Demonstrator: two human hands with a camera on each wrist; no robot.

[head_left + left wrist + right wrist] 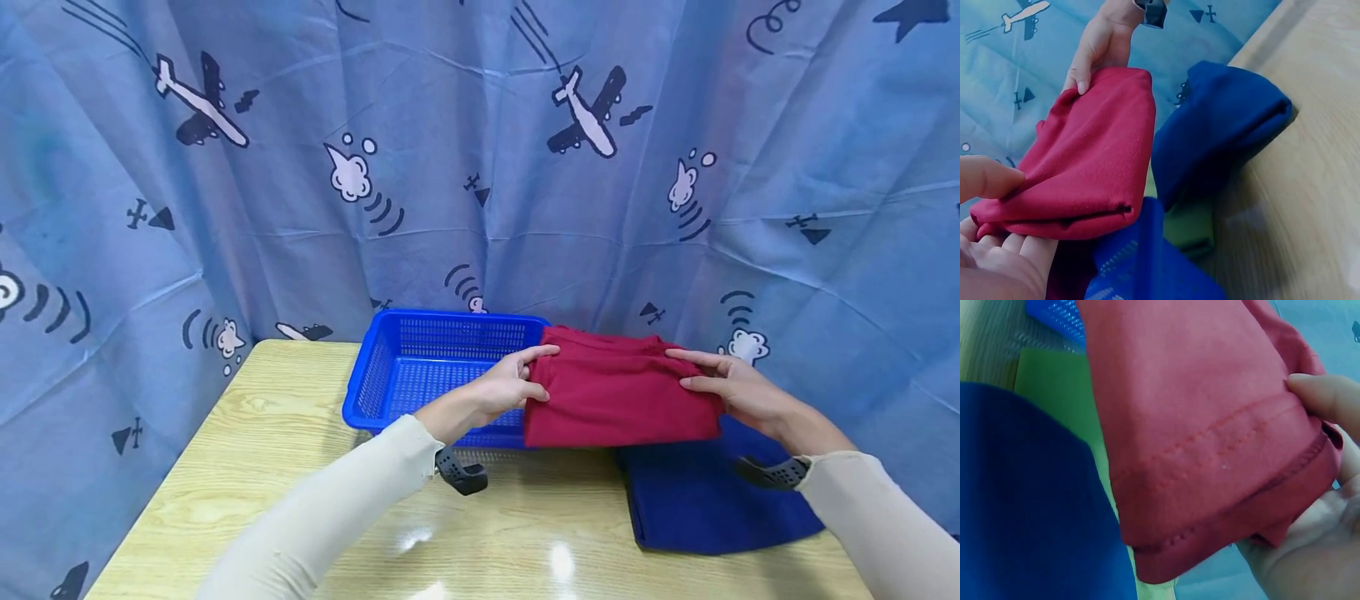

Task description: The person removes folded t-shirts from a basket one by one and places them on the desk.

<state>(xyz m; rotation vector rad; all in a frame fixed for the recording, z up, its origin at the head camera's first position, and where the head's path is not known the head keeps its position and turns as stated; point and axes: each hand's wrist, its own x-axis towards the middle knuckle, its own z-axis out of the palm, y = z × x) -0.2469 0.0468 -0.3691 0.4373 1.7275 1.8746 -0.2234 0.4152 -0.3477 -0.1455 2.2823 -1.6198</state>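
A folded red garment (618, 396) with a stitched hem is held up between both hands, over the right end of a blue plastic basket (461, 333). My left hand (504, 387) grips its left edge, thumb on the upper face and fingers beneath in the left wrist view. The right edge is pinched by my right hand (738, 392), the thumb on top in the right wrist view. Below and to the right lies a folded dark blue cloth (712, 500). A green folded cloth (1191, 231) shows beside the blue cloth in both wrist views, hidden in the head view.
All this is on a light wooden table (255, 467), whose left edge slants away. Behind it hangs a blue curtain (420, 250) printed with airplanes. The basket's right end is hidden by the red garment. Dark bands (459, 471) circle both wrists.
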